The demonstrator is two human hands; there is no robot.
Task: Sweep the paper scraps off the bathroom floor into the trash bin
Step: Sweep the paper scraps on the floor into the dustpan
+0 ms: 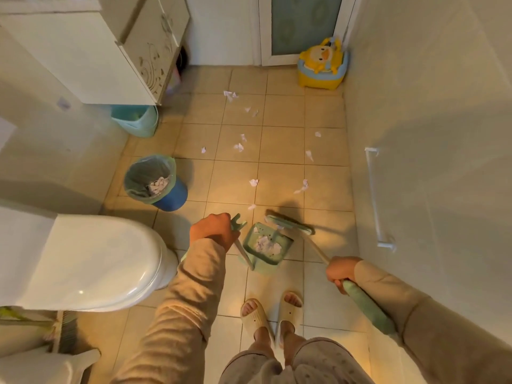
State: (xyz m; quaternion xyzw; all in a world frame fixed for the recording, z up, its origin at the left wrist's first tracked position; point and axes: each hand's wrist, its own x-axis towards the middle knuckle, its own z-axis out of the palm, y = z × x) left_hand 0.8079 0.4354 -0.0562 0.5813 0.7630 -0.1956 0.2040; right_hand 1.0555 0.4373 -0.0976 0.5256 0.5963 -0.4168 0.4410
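Observation:
My left hand (212, 231) grips the upright handle of a green dustpan (267, 246) standing on the floor in front of my feet, with white paper inside it. My right hand (342, 273) holds the green-gripped broom handle; the broom head (289, 224) rests on the tiles just beyond the pan. Several white paper scraps (253, 182) lie scattered over the beige tiles ahead. The blue trash bin (155, 181) with a green liner and paper inside stands to the left, beside the toilet.
A white toilet (91, 261) fills the left foreground. A teal bucket (137, 120) sits under the white cabinet (110, 59). A yellow duck potty (321, 65) stands in the far right corner by the door. A tiled wall with a rail (374, 195) runs along the right.

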